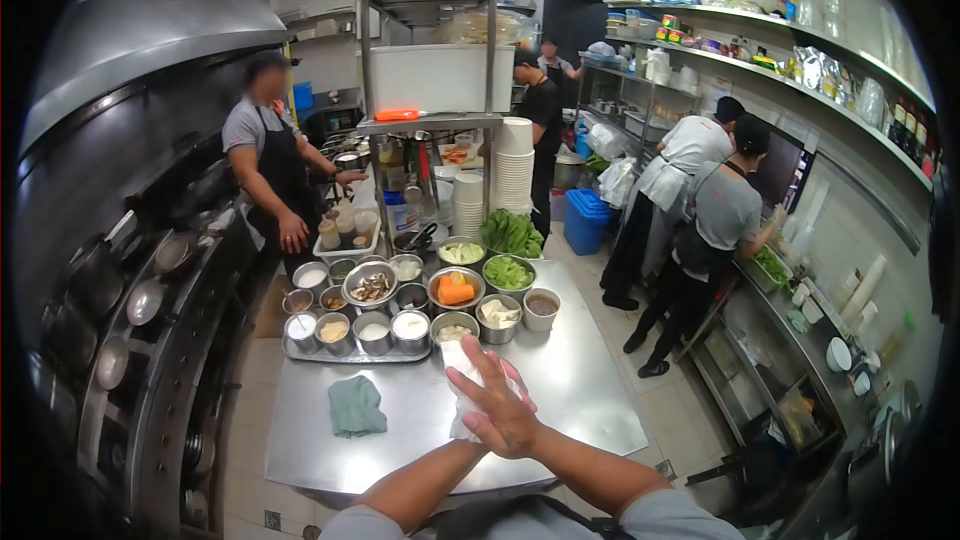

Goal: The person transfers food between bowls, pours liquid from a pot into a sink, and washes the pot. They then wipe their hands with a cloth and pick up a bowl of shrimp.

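Over the front of the steel table, my right hand [503,410] lies across my left hand, its fingers stretched out and apart. A crumpled white cloth or paper [462,368] is pressed between them and hangs below. Most of my left hand [517,378] is hidden behind the right; it holds the white cloth, and a few fingertips show. Just behind the hands are metal pots with pale pieces [499,313] and orange carrots [455,290]. A folded green cloth [357,406] lies on the table to the left.
A tray [352,356] of ingredient pots stands at the table's left, under a steel shelf rack [430,124]. Leafy greens [511,232] and stacked white containers [514,165] are farther back. One person stands left, several behind and right. A stove [185,340] lines the left wall.
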Action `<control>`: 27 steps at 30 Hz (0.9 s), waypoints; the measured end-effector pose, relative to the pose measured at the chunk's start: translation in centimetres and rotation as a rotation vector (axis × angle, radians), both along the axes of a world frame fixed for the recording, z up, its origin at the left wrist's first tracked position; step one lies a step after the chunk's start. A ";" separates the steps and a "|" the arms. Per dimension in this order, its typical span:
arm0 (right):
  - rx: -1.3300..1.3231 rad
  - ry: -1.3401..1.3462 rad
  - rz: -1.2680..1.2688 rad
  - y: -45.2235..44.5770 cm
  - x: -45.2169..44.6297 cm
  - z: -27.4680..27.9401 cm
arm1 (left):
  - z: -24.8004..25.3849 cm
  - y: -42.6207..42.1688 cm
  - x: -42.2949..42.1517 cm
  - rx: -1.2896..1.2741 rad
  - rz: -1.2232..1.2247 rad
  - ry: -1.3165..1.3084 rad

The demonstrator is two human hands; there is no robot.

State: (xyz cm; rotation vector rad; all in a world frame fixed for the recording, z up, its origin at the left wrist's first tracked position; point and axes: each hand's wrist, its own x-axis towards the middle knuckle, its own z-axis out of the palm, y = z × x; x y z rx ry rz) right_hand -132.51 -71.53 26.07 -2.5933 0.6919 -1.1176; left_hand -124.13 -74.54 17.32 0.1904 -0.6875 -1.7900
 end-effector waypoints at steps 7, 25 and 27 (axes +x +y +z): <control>0.201 -0.300 0.232 -1.5 -0.4 -0.7 | -1.4 -2.0 1.2 0.006 0.089 0.062; 0.113 -0.420 0.315 0.3 2.0 -3.3 | 3.9 1.9 1.9 0.020 0.202 -0.408; 0.166 -0.428 0.348 0.7 1.7 -2.6 | 2.0 0.6 2.9 0.119 0.089 -0.257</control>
